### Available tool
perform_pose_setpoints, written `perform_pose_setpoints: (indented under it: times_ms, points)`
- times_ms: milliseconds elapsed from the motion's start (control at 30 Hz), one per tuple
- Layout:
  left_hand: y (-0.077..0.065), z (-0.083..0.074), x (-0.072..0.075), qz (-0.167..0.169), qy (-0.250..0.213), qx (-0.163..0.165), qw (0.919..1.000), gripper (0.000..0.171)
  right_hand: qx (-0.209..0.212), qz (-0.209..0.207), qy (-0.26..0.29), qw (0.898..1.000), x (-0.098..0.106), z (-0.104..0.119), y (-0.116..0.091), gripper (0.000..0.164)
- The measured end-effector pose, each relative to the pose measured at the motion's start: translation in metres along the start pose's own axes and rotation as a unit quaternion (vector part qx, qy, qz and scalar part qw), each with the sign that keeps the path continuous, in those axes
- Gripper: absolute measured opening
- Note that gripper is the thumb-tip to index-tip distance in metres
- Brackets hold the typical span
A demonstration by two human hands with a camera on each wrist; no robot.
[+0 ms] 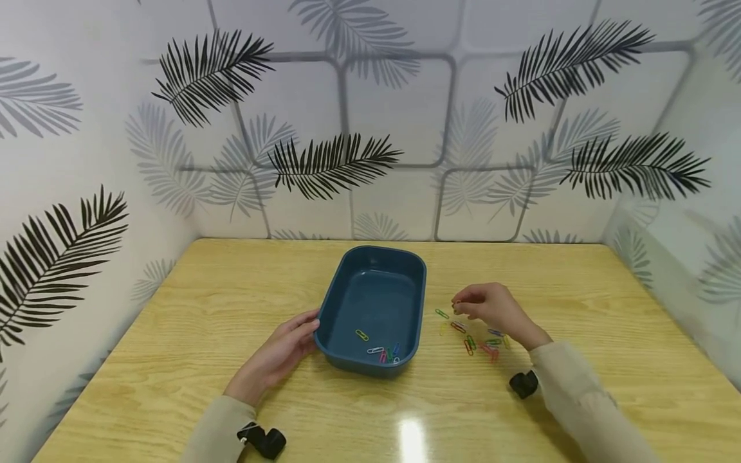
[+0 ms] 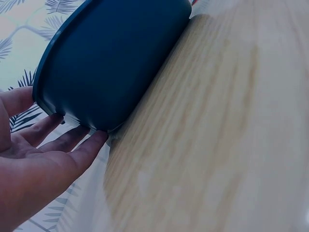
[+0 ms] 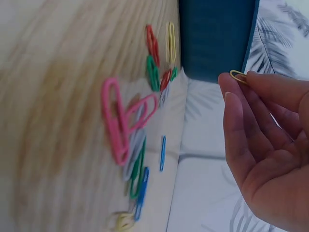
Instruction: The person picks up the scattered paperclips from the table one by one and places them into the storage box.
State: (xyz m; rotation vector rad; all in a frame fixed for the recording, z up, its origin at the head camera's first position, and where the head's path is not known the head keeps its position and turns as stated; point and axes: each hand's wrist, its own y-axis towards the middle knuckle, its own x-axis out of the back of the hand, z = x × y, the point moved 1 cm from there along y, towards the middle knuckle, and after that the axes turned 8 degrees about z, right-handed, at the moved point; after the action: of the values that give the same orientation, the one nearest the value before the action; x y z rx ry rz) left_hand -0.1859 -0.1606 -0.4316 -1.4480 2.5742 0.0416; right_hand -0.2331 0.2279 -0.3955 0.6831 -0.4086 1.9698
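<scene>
A dark blue plastic tray (image 1: pixel 418 302) rests on the wooden table. Several paper clips lie at its near end, with a yellow-green paper clip (image 1: pixel 361 335) somewhat farther in. My left hand (image 1: pixel 280 354) holds the tray's left side, its fingers against the outer wall (image 2: pixel 116 63) under the rim. To the right of the tray, my right hand (image 1: pixel 494 312) is raised over the table. Its thumb and a fingertip pinch a yellow paper clip (image 3: pixel 237 76). Beneath that hand lie scattered paper clips, among them a pink paper clip (image 3: pixel 116 121) and a green paper clip (image 1: pixel 442 314).
The light wooden tabletop (image 1: pixel 231 289) runs back to a wall (image 1: pixel 399 109) with a leaf pattern. Patterned walls also stand at both sides. Small black devices (image 1: pixel 523 384) sit at both wrists.
</scene>
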Motion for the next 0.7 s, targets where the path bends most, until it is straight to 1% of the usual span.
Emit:
perform_pose_setpoints:
  times_ms: [67, 200, 367, 467, 600, 700]
  points:
    - [0.0, -0.001, 0.0, 0.003, 0.0, -0.001, 1.0, 0.056, 0.001, 0.015, -0.002, 1.0, -0.001, 0.008, 0.001, 0.017]
    - [0.0, -0.001, 0.0, 0.004, -0.001, -0.001, 1.0, 0.056, 0.014, 0.046, -0.029, 0.998, -0.001, 0.025, 0.005, 0.015]
    - [0.001, -0.002, -0.001, -0.003, -0.001, 0.001, 1.0, 0.056, 0.036, 0.087, -0.06, 0.994, 0.0, 0.044, 0.009, 0.012]
    - [0.001, -0.001, -0.001, -0.004, -0.001, 0.002, 1.0, 0.057, 0.05, 0.107, -0.093, 0.989, -0.001, 0.057, 0.013, 0.009]
    - [0.0, -0.001, -0.001, 0.001, -0.001, -0.001, 1.0, 0.057, 0.076, 0.12, -0.149, 0.979, -0.001, 0.076, 0.02, 0.007]
    - [0.001, -0.001, -0.001, 0.002, -0.002, -0.003, 1.0, 0.056, 0.092, 0.139, -0.171, 0.971, -0.002, 0.086, 0.024, 0.006]
